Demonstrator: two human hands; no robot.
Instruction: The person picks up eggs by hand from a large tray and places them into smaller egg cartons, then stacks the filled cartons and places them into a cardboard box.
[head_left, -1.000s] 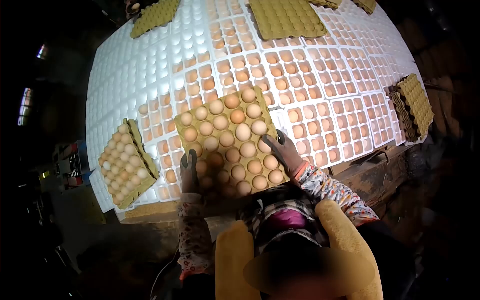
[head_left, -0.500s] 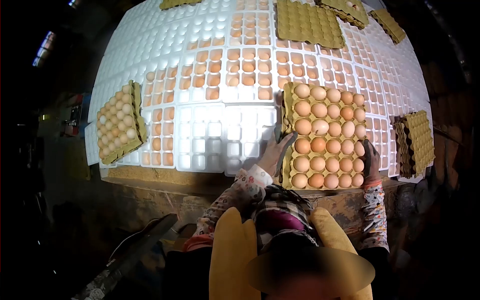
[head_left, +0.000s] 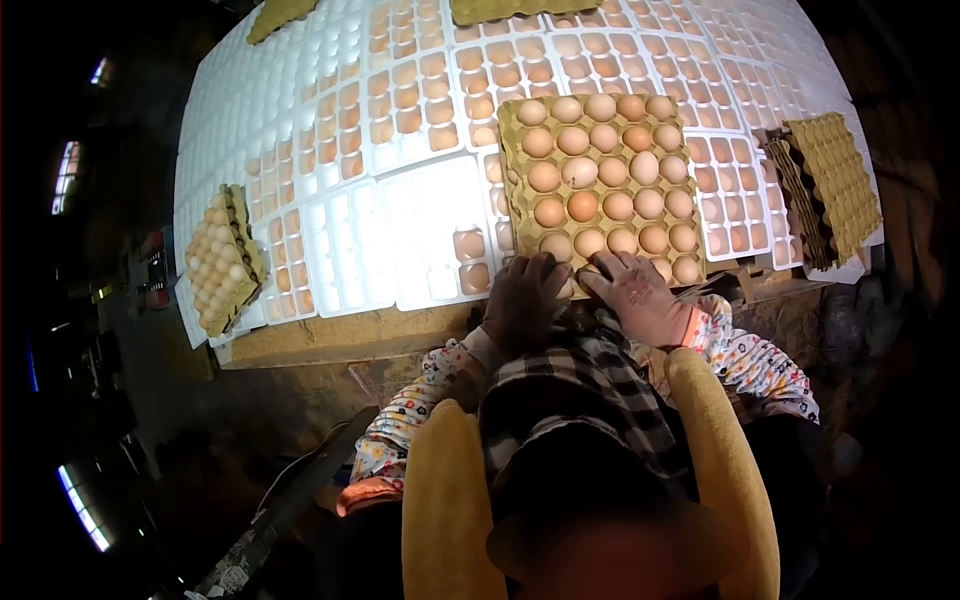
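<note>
A brown pulp tray point(head_left: 558, 122) full of eggs lies on top of white plastic egg trays. Both my hands are side by side at its near edge. My left hand point(head_left: 522, 300) rests at the near left corner, its curled fingertips against the front row of eggs. My right hand point(head_left: 638, 297) lies over the front row, fingers bent onto the eggs beside my left hand. Some eggs are hidden beneath my fingers. Whether either hand grips an egg or only touches it is hard to tell. Left of the brown tray is a white tray point(head_left: 425, 230) with a few eggs at its right side.
More white trays point(head_left: 410, 90), many holding eggs, spread across the table. At the left, a tilted brown tray of eggs point(head_left: 215, 262) stands near the edge. Stacked brown trays point(head_left: 835, 190) lean at the right. Other brown trays point(head_left: 520, 8) lie at the far side.
My hands have left the two sides of the brown tray and come together at its near edge. In view, the tray sits farther up and left.
</note>
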